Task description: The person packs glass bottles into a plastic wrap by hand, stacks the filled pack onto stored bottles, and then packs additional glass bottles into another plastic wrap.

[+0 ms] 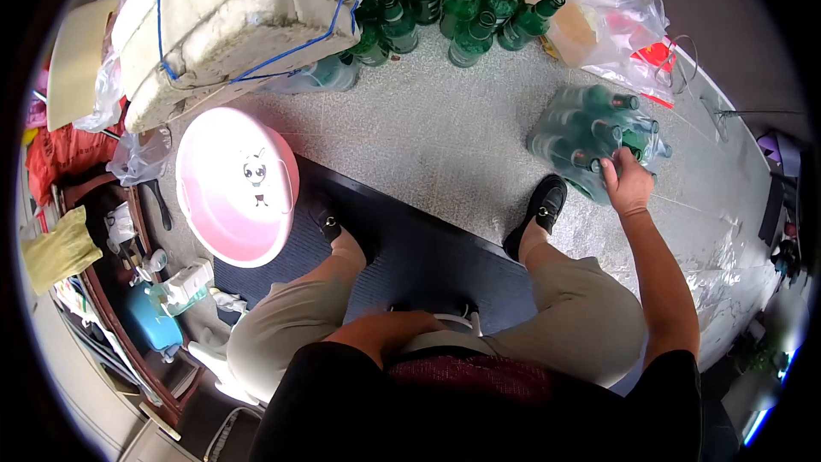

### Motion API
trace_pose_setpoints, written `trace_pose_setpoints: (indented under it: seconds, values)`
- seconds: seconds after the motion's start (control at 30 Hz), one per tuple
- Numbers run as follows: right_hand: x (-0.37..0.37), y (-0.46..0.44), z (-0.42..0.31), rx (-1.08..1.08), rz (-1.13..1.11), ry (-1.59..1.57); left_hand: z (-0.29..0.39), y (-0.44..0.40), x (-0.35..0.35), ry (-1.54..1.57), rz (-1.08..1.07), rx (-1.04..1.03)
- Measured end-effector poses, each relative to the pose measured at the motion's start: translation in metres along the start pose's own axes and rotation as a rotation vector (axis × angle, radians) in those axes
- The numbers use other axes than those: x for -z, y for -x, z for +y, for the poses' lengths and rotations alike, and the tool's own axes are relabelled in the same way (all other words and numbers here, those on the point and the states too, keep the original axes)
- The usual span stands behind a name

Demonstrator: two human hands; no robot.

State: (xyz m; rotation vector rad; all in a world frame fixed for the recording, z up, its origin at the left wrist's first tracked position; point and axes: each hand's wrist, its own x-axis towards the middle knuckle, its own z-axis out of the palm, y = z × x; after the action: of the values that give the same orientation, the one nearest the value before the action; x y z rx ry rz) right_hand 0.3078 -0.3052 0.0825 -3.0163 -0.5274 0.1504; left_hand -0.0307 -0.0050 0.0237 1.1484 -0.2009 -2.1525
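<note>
A pack of green bottles in clear plastic [569, 128] lies on the floor at the right. My right hand [629, 181] is closed on its near side, thumb and fingers bent among the bottle necks; its exact hold on a neck or the plastic is partly hidden. My left arm crosses my lap, and my left hand [419, 322] rests low between my thighs, blurred, with its fingers hidden. Several loose green bottles [472, 38] stand upright at the top middle, apart from both hands.
A pink basin [235, 188] stands at the left, below stained white foam blocks [248, 34] tied with blue cord. A dark mat [410, 239] lies under my feet. Plastic bags [611, 17] are at the upper right. A cluttered wooden cabinet [107, 295] is at the far left.
</note>
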Motion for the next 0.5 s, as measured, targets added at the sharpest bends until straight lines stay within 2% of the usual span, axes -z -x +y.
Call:
trace_pose_setpoints:
  seconds: [0.2,0.33,0.37,0.43,0.47,0.5]
  values:
    - [0.002,-0.002,-0.004,0.025,0.081,-0.087,0.005,0.063,0.02,0.128,0.015,-0.011]
    - [-0.002,-0.005,-0.003,0.024,0.13,-0.058,0.004,0.101,0.008,0.239,0.166,-0.052]
    - [-0.001,-0.004,-0.002,-0.024,0.075,-0.063,0.008,0.103,0.008,0.274,0.215,-0.065]
    - [0.004,-0.012,-0.007,-0.079,0.006,0.082,0.013,0.065,0.026,0.294,0.312,-0.016]
    - [0.01,-0.015,-0.014,-0.138,-0.064,0.15,0.003,0.001,0.055,0.263,0.271,0.145]
    - [0.015,-0.019,-0.02,-0.135,-0.008,0.137,-0.002,-0.032,0.087,-0.001,0.53,-0.047]
